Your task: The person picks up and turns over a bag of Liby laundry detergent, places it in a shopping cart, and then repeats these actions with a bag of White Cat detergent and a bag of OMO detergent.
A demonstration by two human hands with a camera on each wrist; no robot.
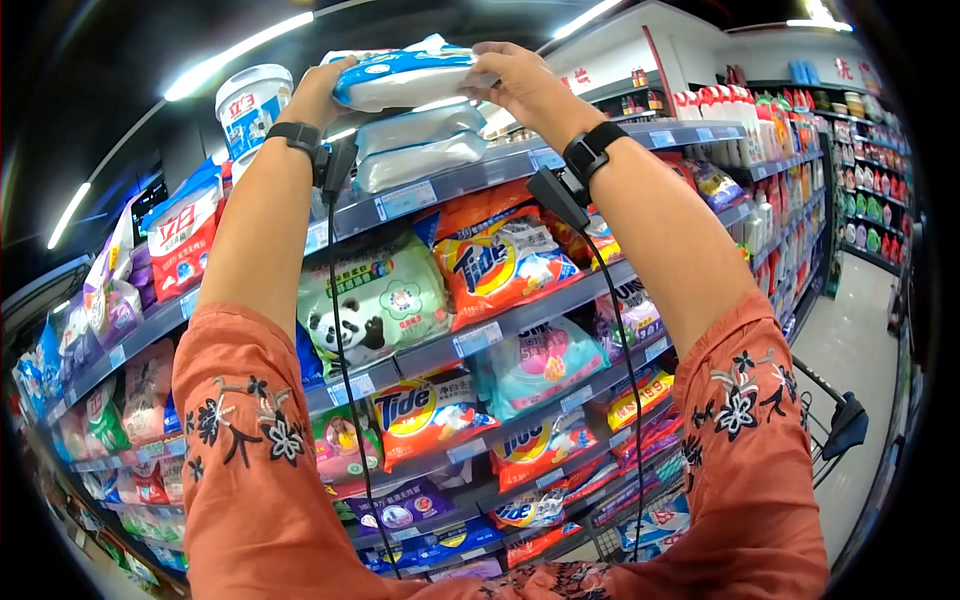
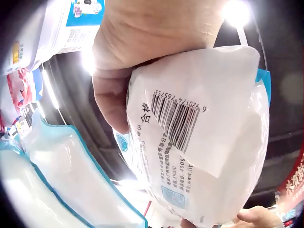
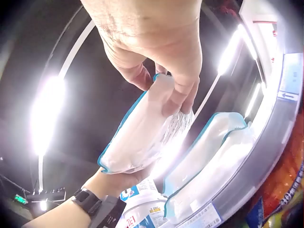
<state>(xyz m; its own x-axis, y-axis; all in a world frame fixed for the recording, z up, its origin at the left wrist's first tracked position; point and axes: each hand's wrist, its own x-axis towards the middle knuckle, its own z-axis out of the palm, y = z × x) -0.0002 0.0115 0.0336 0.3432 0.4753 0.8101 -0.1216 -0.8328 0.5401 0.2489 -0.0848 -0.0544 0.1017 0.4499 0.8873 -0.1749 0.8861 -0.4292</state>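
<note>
Both hands hold a plump blue-and-white plastic bag (image 1: 405, 88) up above the top shelf. My left hand (image 1: 316, 94) grips its left end, and my right hand (image 1: 522, 84) has the other end between thumb and fingers. In the left wrist view the white face of the bag (image 2: 213, 123) shows a barcode and small print, with the left thumb along its side. From the right wrist, the bag's (image 3: 135, 128) blue edge and a corner pinched by the right fingers are seen. Beneath it, two similar bags (image 1: 422, 168) lie stacked on the top shelf.
A white tub (image 1: 253, 105) stands at the left on the top shelf (image 1: 405, 200). Lower shelves carry orange Tide bags (image 1: 505, 262) and a green panda bag (image 1: 375, 300). Cables (image 1: 345, 390) hang from the wrist devices. A cart handle (image 1: 845, 425) is at the right, beside the aisle floor (image 1: 860, 310).
</note>
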